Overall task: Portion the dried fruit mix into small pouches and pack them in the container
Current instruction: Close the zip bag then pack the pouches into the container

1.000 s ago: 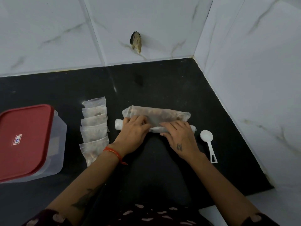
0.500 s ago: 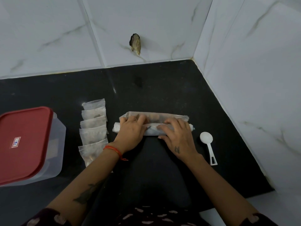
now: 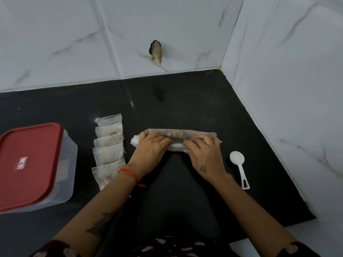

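A large clear bag of dried fruit mix (image 3: 176, 135) lies rolled into a tube on the black counter (image 3: 185, 101). My left hand (image 3: 150, 147) holds its left part, fingers curled over the roll. My right hand (image 3: 204, 151) holds the right part the same way. Several small filled pouches (image 3: 108, 145) lie overlapping in a column to the left of the roll. A clear container with a red lid (image 3: 31, 164) stands shut at the far left.
A white plastic scoop (image 3: 238, 165) lies on the counter right of my right hand. White marble-look tiled walls (image 3: 287, 89) close the back and right sides. A dark object (image 3: 156, 51) sticks out of the back wall.
Both hands have rolled the big bag away from me; the loose flap seen earlier is now wound into a tighter, narrower tube.
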Motion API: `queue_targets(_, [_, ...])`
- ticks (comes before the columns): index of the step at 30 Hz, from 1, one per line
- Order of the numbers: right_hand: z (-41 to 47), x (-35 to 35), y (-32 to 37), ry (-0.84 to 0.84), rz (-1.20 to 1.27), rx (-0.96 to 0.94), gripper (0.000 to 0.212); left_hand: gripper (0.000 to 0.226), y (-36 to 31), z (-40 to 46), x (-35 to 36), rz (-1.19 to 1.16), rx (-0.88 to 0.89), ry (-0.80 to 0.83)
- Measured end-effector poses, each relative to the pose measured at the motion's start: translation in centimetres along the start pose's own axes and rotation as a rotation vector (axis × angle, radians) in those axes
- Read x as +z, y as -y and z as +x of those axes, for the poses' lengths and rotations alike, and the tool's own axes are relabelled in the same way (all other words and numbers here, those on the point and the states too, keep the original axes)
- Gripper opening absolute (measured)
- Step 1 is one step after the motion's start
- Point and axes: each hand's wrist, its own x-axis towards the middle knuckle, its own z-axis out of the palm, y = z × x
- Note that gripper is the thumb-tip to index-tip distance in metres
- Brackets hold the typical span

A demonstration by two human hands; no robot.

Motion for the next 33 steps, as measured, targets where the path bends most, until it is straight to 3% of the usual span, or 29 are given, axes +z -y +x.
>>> queue_targets(3, [-0.4, 0.2, 0.0, 0.035, -0.049, 0.053, 0.032, 0.033, 0.0, 0.5, -0.4, -0.039, -0.051, 0.048])
queue_targets(7, [0.1, 0.6, -0.1, -0.034, -0.034, 0.052, 0.018, 0.023, -0.6, 1.1, -0.8, -0.039, -0.079, 0.104])
queue_targets(15, [1.4, -0.4, -1.1, 0.066, 0.043, 0.021, 0.022, 0.031, 0.4, 0.3, -0.4, 0.139, 0.050, 0.045])
queue_targets(20, [2.4, -0.5, -2.0, 0.162, 0.150, 0.031, 0.023, 0.018, 1.0, 1.0, -0.6, 0.000, 0.019, -0.001])
queue_targets(28, [1.6, 0.5, -2.4, 0.017, 0.052, 0.049, 0.026, 0.043, 2.0, 2.1, -0.5, -0.261, -0.120, 0.049])
queue_targets(33, [2.6, 0.6, -2.7, 0.059, 0.101, 0.144, 0.016, 0.021, 2.4, 2.8, -0.6, -0.447, -0.228, 0.148])
